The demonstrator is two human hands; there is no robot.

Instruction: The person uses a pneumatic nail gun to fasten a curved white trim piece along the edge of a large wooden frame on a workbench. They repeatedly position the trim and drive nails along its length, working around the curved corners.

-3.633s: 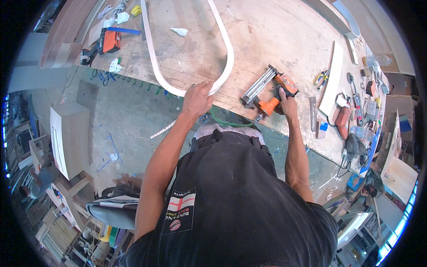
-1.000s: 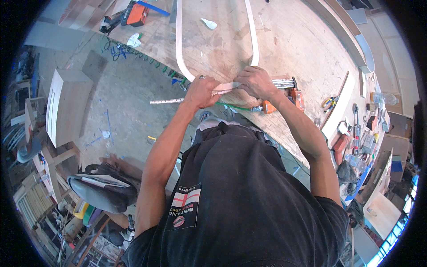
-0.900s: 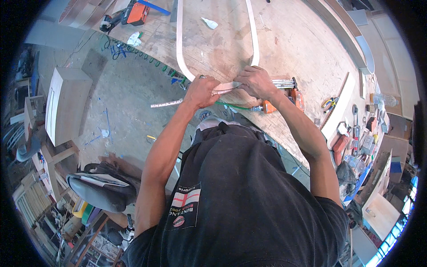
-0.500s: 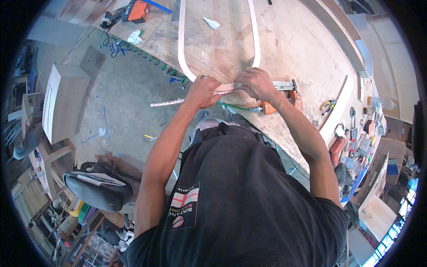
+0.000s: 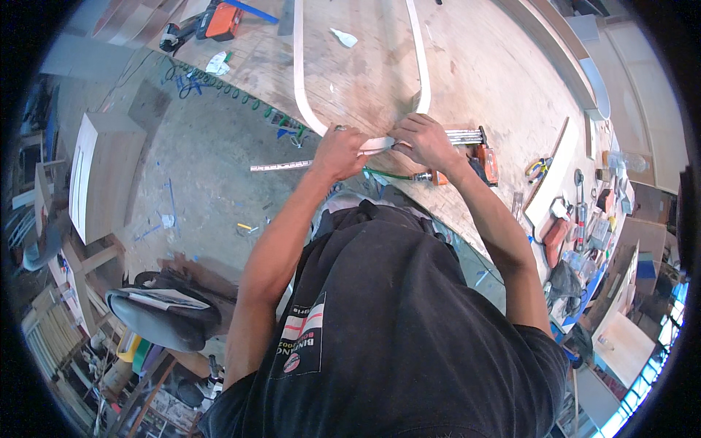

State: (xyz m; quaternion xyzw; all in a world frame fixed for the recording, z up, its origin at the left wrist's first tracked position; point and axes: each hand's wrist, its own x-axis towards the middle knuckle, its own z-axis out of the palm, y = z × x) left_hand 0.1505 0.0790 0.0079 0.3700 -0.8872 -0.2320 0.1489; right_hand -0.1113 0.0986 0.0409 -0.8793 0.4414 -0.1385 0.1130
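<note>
"Where's the strip point(image 5: 299, 69)?"
"Its bend is in the left hand point(image 5: 339, 152) and right hand point(image 5: 423, 139), both closed round it; sides over the table point(image 5: 365, 73)."
"The room?"
"Pale box point(image 5: 109, 171) on the floor point(image 5: 204, 157)."

The left forearm point(image 5: 286, 226) and right forearm point(image 5: 488, 208) angle inward toward the counter point(image 5: 475, 80), knuckles uppermost. The left grip point(image 5: 339, 153) is over the counter's near edge, fingers curled in, while the right grip point(image 5: 423, 141), fingers likewise bent, sits farther in above the counter.

Yellow-handled pliers point(image 5: 540, 167) beside a long board point(image 5: 553, 175); a pale box point(image 5: 109, 171)
</note>
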